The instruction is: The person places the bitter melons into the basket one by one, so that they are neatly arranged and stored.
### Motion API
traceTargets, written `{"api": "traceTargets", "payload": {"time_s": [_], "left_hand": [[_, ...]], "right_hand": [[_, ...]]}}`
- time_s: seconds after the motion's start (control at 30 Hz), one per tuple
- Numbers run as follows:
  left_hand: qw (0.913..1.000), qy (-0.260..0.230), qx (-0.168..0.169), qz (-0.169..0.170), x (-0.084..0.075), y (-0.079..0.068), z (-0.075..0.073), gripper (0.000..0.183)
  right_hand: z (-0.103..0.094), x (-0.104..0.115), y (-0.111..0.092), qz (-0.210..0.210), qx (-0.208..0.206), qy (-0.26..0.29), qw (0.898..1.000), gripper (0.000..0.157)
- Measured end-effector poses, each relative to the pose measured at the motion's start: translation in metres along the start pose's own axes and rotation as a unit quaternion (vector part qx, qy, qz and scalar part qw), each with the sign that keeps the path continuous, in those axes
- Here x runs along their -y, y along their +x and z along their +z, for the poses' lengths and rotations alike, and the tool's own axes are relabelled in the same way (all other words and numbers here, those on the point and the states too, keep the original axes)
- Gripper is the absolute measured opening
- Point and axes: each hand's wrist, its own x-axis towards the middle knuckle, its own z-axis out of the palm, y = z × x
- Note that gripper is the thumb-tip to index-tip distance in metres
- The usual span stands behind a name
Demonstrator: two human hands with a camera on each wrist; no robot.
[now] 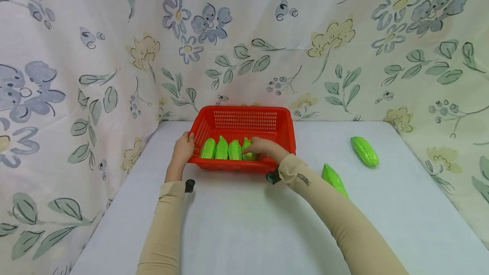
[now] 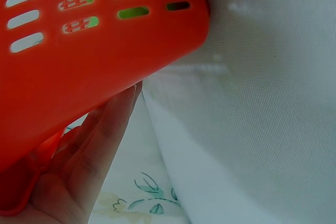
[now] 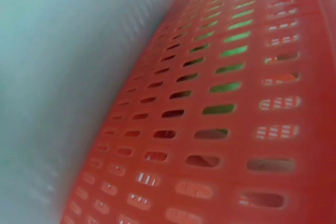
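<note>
A red perforated plastic basket stands at the far side of the table. My left hand grips its left rim; the left wrist view shows the fingers running along the basket's outer wall. Inside, several bright green ridged gourds lie side by side along the front, among them a leftmost gourd and a pointed gourd. My right hand reaches over the front rim and holds the rightmost gourd, partly covering it. In the right wrist view the basket wall hides that hand.
Two more green gourds lie on the white table to the right: a near gourd, partly behind my right sleeve, and a farther gourd. A floral curtain hangs behind the table and along its sides.
</note>
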Motion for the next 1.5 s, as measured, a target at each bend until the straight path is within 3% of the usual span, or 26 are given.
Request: {"api": "traceTargets", "payload": {"time_s": [0.73, 1.1, 1.5], "left_hand": [[1.0000, -0.002, 0.000, -0.005, -0.001, -0.002, -0.002, 0.051], [1.0000, -0.005, -0.001, -0.001, -0.002, -0.002, -0.001, 0.051], [1.0000, -0.003, -0.003, -0.001, -0.001, -0.002, 0.000, 0.051]], "right_hand": [[0.003, -0.003, -0.009, 0.002, -0.018, -0.006, 1.000, 0.076], [-0.001, -0.009, -0.008, 0.008, -0.031, 0.025, 0.999, 0.083], [-0.013, -0.014, -0.015, -0.019, -0.092, 0.093, 0.991, 0.087]]}}
